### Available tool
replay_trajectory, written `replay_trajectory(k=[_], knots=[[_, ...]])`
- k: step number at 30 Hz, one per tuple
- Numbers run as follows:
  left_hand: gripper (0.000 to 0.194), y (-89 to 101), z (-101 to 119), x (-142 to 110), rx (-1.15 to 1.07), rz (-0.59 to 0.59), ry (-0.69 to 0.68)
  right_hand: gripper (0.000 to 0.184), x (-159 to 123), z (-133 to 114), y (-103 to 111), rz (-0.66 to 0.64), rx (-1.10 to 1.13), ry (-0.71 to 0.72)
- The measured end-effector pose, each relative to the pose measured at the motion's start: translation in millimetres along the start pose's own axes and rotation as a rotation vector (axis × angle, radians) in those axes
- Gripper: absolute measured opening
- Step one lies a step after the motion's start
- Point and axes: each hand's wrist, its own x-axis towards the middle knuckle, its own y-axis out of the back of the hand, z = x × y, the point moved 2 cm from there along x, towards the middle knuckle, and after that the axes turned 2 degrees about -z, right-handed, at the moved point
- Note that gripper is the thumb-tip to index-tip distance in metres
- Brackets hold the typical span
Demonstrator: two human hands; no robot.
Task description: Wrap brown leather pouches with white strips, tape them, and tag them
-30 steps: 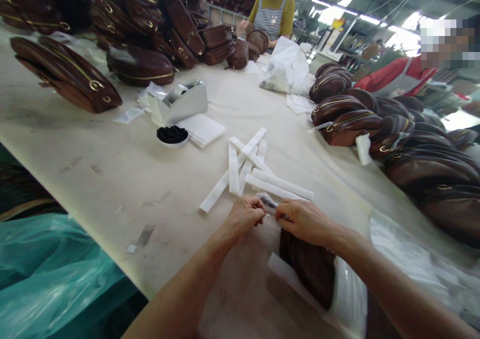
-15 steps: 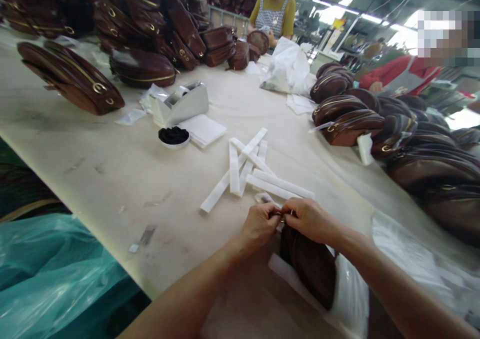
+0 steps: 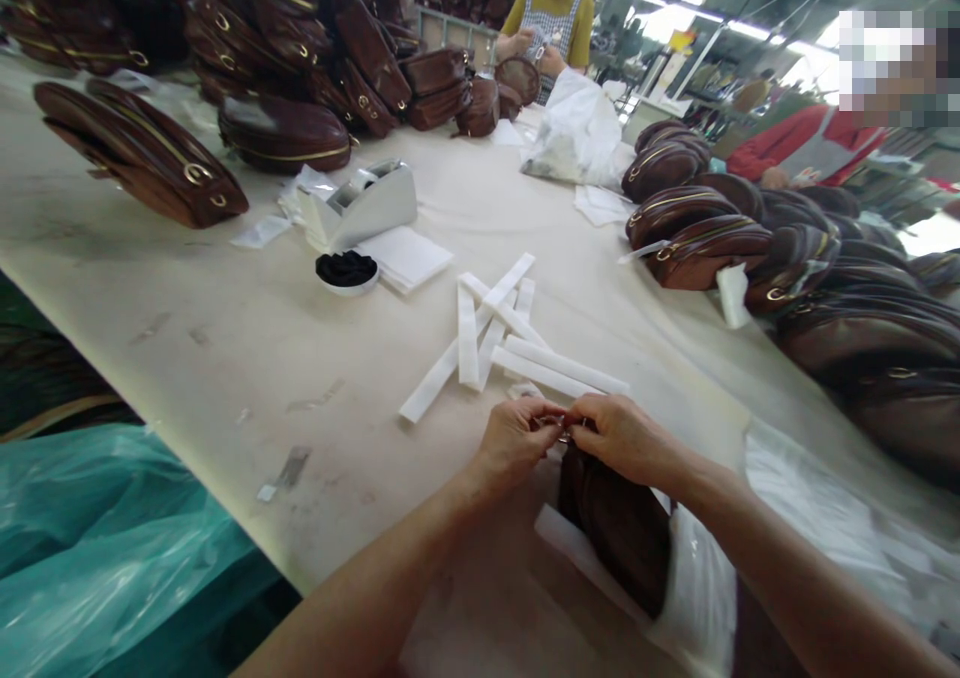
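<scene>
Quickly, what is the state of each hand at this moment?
Left hand: closed in a pinch at a small metal fitting; exact hold unclear.
Right hand: also pinched closed there, by the brown bag; held part hidden.

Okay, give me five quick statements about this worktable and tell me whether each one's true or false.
1. The left hand and right hand are close together. True.
2. The white dish holds red material. False: it holds black material.
3. Some white strips lie crossed beyond the hands. True.
4. The tape dispenser is right of the white strips in the picture. False: it is left of them.
5. In the picture, a brown bag shows just below the right hand. True.
</scene>
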Motion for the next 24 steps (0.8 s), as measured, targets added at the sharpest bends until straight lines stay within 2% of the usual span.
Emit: replay_trajectory(k=[4, 9, 17, 24], knots=[[0.013, -0.5, -3, -2, 0.204, 0.017, -0.123, 0.023, 1, 0, 0, 0.006, 0.004, -0.004], [0.012, 0.9, -3, -1, 0.191, -0.024, -0.072, 0.022, 2, 1, -2, 0.018, -0.009, 0.012], [0.012, 0.9, -1, 1, -0.142, -0.073, 0.118, 0.018, 0, 1, -5, 0.017, 0.001, 0.019], [0.01, 3.3, -1, 0, -0.431, -0.128, 0.198, 0.016, -3, -8, -7, 0.014, -0.174, 0.016]])
